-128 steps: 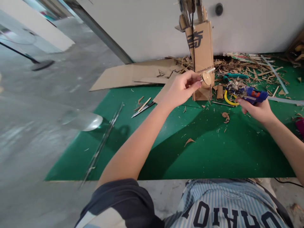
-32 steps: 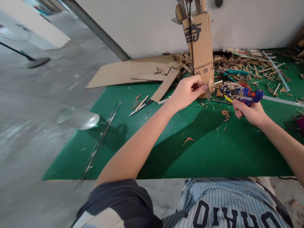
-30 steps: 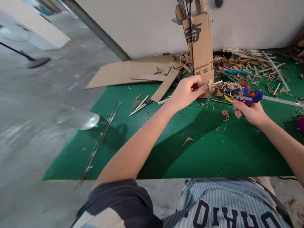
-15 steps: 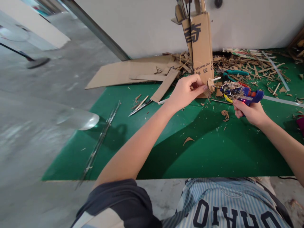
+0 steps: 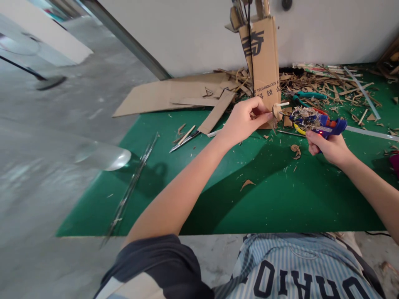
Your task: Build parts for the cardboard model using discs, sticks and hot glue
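My left hand (image 5: 245,120) pinches a small round cardboard disc on a white stick (image 5: 277,109), held just in front of a tall upright cardboard tower (image 5: 261,58). My right hand (image 5: 327,145) grips a blue glue gun (image 5: 318,121) crusted with dried glue and scraps. Its nozzle points left and touches the disc. A small red light glows on the gun's body. Both hands hover over a green mat (image 5: 237,195).
Flat cardboard sheets (image 5: 168,95) lie at the mat's far left. Scissors and a stick (image 5: 184,139) rest on the mat. Teal-handled pliers (image 5: 307,96) lie among cardboard scraps (image 5: 330,85) along the wall. A clear plastic strip (image 5: 132,191) crosses the mat's left edge.
My right hand lifted the glue gun and brought its nozzle to the disc. My left hand lowered the disc slightly from the tower's face. Over the last second, little has moved.
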`<control>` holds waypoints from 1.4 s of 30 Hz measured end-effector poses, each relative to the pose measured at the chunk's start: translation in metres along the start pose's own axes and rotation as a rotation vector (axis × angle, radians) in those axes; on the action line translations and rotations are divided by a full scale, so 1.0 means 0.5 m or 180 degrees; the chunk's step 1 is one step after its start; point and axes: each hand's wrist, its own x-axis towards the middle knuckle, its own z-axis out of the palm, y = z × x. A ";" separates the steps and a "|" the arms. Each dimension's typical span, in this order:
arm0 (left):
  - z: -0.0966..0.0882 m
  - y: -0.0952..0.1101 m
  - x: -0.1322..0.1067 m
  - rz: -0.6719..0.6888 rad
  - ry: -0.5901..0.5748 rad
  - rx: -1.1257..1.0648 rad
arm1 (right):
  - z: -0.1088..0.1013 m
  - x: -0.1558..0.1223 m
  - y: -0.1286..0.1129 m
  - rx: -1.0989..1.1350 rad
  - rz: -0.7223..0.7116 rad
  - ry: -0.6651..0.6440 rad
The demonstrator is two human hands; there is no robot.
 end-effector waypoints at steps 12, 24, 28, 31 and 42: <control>0.003 -0.004 -0.002 -0.0058 -0.0047 -0.0034 | 0.002 0.001 0.001 0.0023 -0.0014 -0.0031; 0.000 0.002 -0.001 -0.0064 -0.0010 0.0076 | 0.004 -0.002 -0.007 0.0004 -0.0044 -0.0122; 0.001 0.000 0.000 -0.0043 -0.0002 0.0074 | 0.005 -0.003 -0.008 -0.0018 -0.0071 -0.0147; 0.001 -0.002 0.000 -0.0052 -0.0002 0.0108 | 0.005 -0.002 -0.006 -0.0034 -0.0071 -0.0133; 0.000 0.001 -0.001 -0.0085 -0.0049 0.0145 | 0.003 0.000 -0.002 -0.0034 -0.0128 -0.0095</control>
